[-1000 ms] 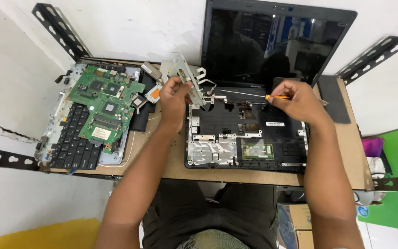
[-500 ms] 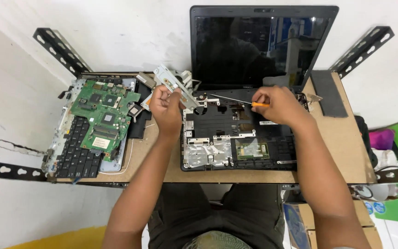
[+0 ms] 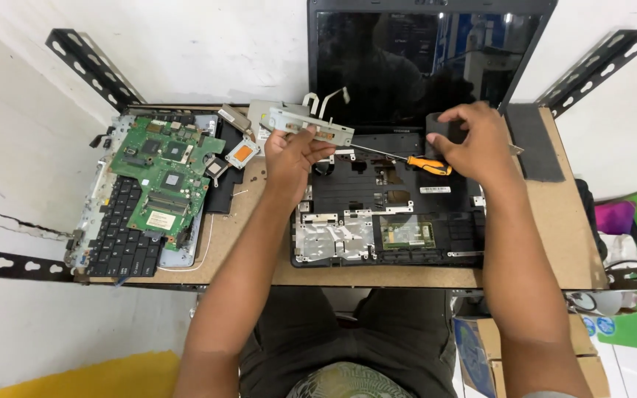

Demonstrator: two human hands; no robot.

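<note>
My left hand (image 3: 293,153) grips a silver metal bracket (image 3: 305,120) with thin white cables, raised over the back left corner of an opened black laptop base (image 3: 392,221). My right hand (image 3: 478,140) is closed around a small black part (image 3: 439,127) near the hinge, just below the dark screen (image 3: 414,59). An orange-handled screwdriver (image 3: 427,164) lies on the base beside my right thumb, its shaft pointing left toward the bracket.
A green circuit board (image 3: 164,173) rests on a removed keyboard (image 3: 116,239) at the left of the wooden table (image 3: 554,243). A heat sink with a copper pad (image 3: 241,153) lies beside it. A black pad (image 3: 534,140) sits at the back right. Slotted metal brackets frame the table.
My right hand has let go of the screwdriver, which now lies on the base, and has taken hold of the black part by the hinge. My left hand keeps the bracket raised.
</note>
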